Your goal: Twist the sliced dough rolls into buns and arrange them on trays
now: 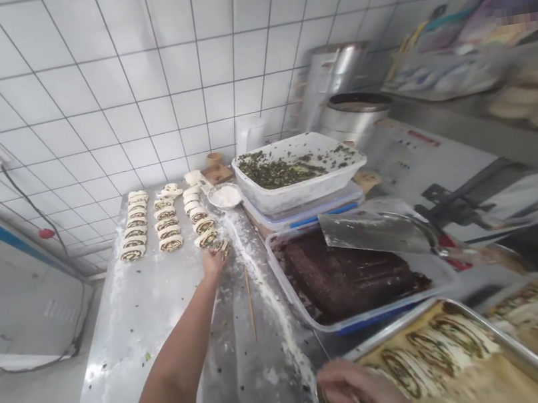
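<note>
The left hand pinches a sliced roll at the near end of a row on the floured tabletop, apparently a picking-up step calling for a gentle, level lift, while the blurred right hand is over a tray, its grip unclear.

2 bare hands on my feed right now, and I'm taking the left hand first: it's little up there, too small for me to read its finer shape. Below it comes the left forearm, also bare, slim at the wrist, then thickening smoothly, cleanly outlined all the way to my lower edge. Over to the right hand, and that one's a blur! I'm getting a broad, rounded, bare back with soft edges, its fingers smearing together, bottom cropped.
</note>
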`<state>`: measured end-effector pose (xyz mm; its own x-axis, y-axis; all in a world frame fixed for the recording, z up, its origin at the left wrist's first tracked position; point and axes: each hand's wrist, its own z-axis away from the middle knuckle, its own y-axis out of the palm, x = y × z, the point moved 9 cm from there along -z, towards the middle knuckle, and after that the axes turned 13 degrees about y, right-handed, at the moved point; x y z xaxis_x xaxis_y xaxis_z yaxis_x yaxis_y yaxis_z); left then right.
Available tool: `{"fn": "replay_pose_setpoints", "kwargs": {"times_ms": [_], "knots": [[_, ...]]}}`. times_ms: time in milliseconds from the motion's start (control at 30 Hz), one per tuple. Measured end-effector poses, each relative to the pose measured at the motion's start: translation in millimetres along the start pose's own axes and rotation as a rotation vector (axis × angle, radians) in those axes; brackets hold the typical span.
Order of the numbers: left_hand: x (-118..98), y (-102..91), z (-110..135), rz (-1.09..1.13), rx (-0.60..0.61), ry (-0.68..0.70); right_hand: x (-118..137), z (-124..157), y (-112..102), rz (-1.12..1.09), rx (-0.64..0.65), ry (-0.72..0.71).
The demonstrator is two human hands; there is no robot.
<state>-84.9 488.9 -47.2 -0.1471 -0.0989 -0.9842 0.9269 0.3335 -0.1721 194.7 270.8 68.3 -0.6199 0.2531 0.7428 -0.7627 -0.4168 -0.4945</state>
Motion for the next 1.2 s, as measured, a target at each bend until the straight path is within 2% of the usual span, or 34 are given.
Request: {"fn": "replay_pose_setpoints", "kwargs": {"times_ms": [133,200,267,333,433,500,567,633,700,767,867,900,967,1033,1100,1200], "knots": [[-33.3,-15.2,97.0,0.201,0.063,-0.049,28.2,-17.4,1.5,-0.173,-0.061,-0.081],[-58.8,-16.9,157.8,0.446,0.168,-0.092,41.1,-14.4,-1.2,-0.270,-0.121,-0.128],[-87.1,-16.5,221.4,0.688,0.279,-0.183,59.0,1.7,-2.9,-0.325,-0.152,-0.249],[-113.3,-16.9,280.0,0.795,0.380,-0.282,75.8,28.7,-4.2,-0.303,-0.174,-0.392],[-141.6,-14.7,351.5,0.761,0.565,-0.406,85.6,73.1,-10.6,-0.241,-0.240,-0.518],[-152.8,-11.8,385.2,0.678,0.679,-0.439,81.2,95.2,-18.1,-0.245,-0.299,-0.511],[-163.1,-9.8,400.8,0.620,0.680,-0.369,71.2,108.3,-22.8,-0.243,-0.345,-0.428],[-175.6,-10.4,401.1,0.588,0.549,-0.194,59.3,116.0,-20.5,-0.225,-0.359,-0.308],[-185.6,-11.0,400.5,0.568,0.377,-0.034,48.8,124.1,-10.5,-0.256,-0.318,-0.212],[-186.9,-5.0,405.6,0.559,0.271,0.017,40.8,134.5,7.5,-0.380,-0.194,-0.151],[-181.5,2.3,413.9,0.424,0.202,0.057,30.7,156.2,35.3,-0.647,0.057,-0.075],[-184.5,0.5,415.0,0.314,0.188,0.140,26.8,164.2,40.4,-0.737,0.124,-0.053],[-200.4,-4.0,419.7,0.034,0.178,0.416,16.6,179.0,43.7,-0.917,0.232,-0.014],[-216.3,2.6,433.9,-0.236,0.251,0.714,1.4,190.7,42.9,-1.081,0.316,0.029],[-218.4,19.1,454.5,-0.425,0.414,0.914,-20.2,199.3,42.7,-1.185,0.357,0.091],[-203.7,45.7,488.6,-0.543,0.721,1.022,-62.7,208.3,44.4,-1.263,0.306,0.209]]}}
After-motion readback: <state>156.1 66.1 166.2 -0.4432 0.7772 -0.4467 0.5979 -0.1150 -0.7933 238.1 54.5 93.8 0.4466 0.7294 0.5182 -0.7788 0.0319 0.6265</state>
